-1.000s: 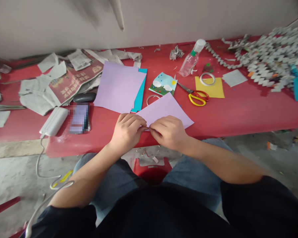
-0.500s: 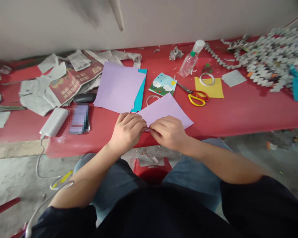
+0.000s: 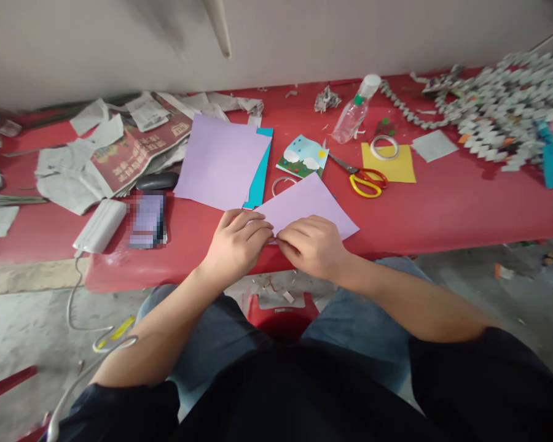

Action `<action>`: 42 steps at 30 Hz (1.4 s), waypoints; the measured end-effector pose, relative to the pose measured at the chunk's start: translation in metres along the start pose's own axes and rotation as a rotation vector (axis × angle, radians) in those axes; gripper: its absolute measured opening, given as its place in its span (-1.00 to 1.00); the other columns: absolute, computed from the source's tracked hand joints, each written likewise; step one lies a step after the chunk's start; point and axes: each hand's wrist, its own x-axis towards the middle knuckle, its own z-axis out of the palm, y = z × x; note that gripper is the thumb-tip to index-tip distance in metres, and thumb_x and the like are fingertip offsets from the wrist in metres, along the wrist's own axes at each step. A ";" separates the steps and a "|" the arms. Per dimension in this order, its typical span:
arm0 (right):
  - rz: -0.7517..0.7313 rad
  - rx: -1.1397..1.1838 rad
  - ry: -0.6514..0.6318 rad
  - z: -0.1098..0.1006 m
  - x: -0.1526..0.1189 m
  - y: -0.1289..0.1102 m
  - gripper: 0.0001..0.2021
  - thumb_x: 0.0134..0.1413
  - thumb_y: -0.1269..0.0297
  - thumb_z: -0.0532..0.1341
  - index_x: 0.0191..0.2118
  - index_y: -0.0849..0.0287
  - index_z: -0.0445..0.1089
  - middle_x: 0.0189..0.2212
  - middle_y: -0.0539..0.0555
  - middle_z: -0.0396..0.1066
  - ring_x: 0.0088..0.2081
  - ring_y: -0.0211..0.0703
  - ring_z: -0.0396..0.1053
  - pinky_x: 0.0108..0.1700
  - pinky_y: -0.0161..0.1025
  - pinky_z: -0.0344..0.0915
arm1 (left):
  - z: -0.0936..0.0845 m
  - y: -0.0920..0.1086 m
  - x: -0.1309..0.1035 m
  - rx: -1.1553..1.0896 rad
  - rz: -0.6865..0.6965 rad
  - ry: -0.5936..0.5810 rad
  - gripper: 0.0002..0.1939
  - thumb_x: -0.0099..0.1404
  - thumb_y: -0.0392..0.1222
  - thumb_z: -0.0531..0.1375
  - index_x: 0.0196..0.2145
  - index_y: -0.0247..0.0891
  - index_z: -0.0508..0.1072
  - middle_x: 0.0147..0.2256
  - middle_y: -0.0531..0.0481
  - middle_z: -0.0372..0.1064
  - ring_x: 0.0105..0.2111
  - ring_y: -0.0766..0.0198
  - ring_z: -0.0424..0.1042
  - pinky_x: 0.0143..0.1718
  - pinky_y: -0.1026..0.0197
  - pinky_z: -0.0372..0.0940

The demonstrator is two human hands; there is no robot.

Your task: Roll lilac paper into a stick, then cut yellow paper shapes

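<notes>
A purple sheet of paper (image 3: 316,205) lies at an angle near the table's front edge. My left hand (image 3: 239,241) is closed on its near left edge, and my right hand (image 3: 314,247) pinches the same edge just beside it, the fingertips of both almost touching. The pinched part is mostly hidden under the fingers. Behind the sheet are a partly covered tape roll (image 3: 281,184) and a small painted card (image 3: 303,156). To the left lie larger purple sheets (image 3: 221,161) over blue paper (image 3: 259,178).
Scissors (image 3: 366,183) and a white tape roll (image 3: 384,147) touch yellow paper (image 3: 403,169) at right. Farther back stands a tilted clear bottle (image 3: 350,120). Folded paper chains (image 3: 511,104) fill the far right. Newspaper (image 3: 133,153), a phone (image 3: 147,221) and a white power bank (image 3: 101,226) lie at left.
My left fingers have shifted very slightly on the paper's edge. Everything else looks the same.
</notes>
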 end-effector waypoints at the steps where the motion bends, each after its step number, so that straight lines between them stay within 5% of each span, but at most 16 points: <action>1: 0.001 0.001 -0.001 0.000 0.000 0.000 -0.80 0.43 0.34 0.21 -0.26 0.15 0.54 -0.34 0.04 0.62 -0.33 -0.16 0.49 -0.22 -0.13 0.18 | 0.000 0.000 0.000 0.007 0.005 -0.004 -0.88 0.45 -0.34 0.27 -0.11 -0.17 0.53 -0.11 0.01 0.68 0.04 0.04 0.62 0.08 -0.08 0.35; 11: 0.010 -0.007 0.007 -0.001 -0.001 0.000 -0.81 0.42 0.33 0.22 -0.26 0.13 0.54 -0.36 0.02 0.60 -0.34 -0.16 0.46 -0.22 -0.12 0.18 | -0.009 -0.007 0.002 -0.056 -0.037 0.025 -0.77 0.41 -0.18 0.38 0.00 -0.12 0.54 -0.04 -0.01 0.67 0.02 0.05 0.63 0.05 -0.07 0.37; 19: 0.000 -0.019 -0.022 -0.002 -0.001 0.000 -0.80 0.42 0.34 0.21 -0.26 0.12 0.55 -0.35 0.02 0.61 -0.33 -0.16 0.45 -0.23 -0.11 0.16 | -0.009 -0.005 0.003 -0.098 -0.024 0.002 -0.88 0.41 -0.31 0.32 -0.16 -0.10 0.56 -0.05 0.04 0.67 0.05 0.06 0.61 0.06 -0.08 0.38; 33: -0.002 0.018 0.005 0.000 -0.001 -0.001 -0.86 0.41 0.34 0.22 -0.12 0.14 0.56 -0.26 0.06 0.66 -0.27 -0.12 0.54 -0.20 -0.12 0.25 | -0.007 -0.003 0.000 -0.038 0.033 -0.058 -0.83 0.45 -0.38 0.24 -0.09 -0.14 0.54 0.13 -0.04 0.61 0.15 0.02 0.56 0.16 -0.13 0.38; 42: -0.033 0.025 -0.007 -0.003 0.001 0.000 -0.84 0.41 0.36 0.19 -0.19 0.15 0.54 -0.27 0.05 0.63 -0.31 -0.14 0.48 -0.22 -0.12 0.23 | -0.011 -0.002 0.003 -0.051 0.033 -0.009 -0.91 0.42 -0.27 0.33 -0.14 -0.14 0.52 0.06 -0.02 0.64 0.08 0.03 0.61 0.08 -0.10 0.41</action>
